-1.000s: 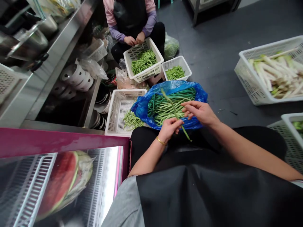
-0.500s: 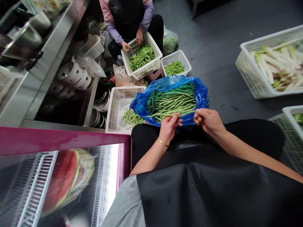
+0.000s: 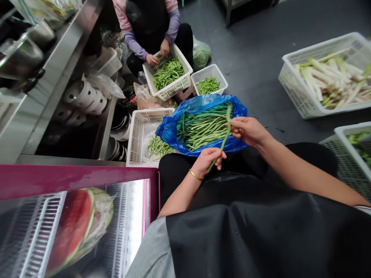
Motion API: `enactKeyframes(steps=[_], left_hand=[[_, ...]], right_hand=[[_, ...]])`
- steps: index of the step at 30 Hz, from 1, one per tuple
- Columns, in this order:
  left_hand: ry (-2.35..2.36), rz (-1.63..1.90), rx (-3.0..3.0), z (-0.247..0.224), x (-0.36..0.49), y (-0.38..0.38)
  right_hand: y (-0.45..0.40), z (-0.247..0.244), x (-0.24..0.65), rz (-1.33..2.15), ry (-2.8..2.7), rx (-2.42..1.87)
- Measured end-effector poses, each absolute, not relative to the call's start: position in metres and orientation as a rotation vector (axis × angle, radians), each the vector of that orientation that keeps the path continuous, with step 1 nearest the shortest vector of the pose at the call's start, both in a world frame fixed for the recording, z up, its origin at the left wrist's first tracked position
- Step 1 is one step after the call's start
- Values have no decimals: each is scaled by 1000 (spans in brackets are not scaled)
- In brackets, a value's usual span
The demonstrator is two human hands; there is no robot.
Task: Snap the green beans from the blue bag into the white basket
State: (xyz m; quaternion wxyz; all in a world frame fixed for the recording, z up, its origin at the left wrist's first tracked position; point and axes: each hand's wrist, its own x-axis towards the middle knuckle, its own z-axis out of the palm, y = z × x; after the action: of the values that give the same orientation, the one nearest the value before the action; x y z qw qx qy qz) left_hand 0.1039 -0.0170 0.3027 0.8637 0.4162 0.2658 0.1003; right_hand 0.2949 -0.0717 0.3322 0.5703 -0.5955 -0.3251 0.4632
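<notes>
Being held taut between two hands over a bag of beans: one long bean.

Seen from the head camera, a single long bean (image 3: 223, 136) is being gripped low by the left hand (image 3: 207, 161), its fingers clamped on the stem end, while the right hand (image 3: 247, 130) is pinching it higher up, fingers together, so a length is being spanned above the blue bag (image 3: 169, 131) resting at the knees. Four white baskets are being kept near, one (image 3: 141, 135) just beside the bag for cut pieces; two hands of another person are being worked in the far basket (image 3: 179, 83).
</notes>
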Motion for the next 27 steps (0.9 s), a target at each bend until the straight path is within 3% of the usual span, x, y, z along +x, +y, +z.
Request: enactKeyframes(steps=[3,6,12,16,22,27], left_hand=[[788,396,776,290,108,-12],[945,490,634,278,112,-7],[713,214,843,294,113,-11],[566,41,902,308,109,-15],[878,380,933,291,114,-15],[940,461,849,286,117,-20]], right_hand=[[-83,341,268,676,-1116,-1488],[-104,339,243,565,-1306,-1468],[-93,305,254,1303,-604,-1358],[-85,298,269,1425,-532,-1290],[-102,320,246,819,-1274,-1426],[-96,297,238,672,-1494,-1570]])
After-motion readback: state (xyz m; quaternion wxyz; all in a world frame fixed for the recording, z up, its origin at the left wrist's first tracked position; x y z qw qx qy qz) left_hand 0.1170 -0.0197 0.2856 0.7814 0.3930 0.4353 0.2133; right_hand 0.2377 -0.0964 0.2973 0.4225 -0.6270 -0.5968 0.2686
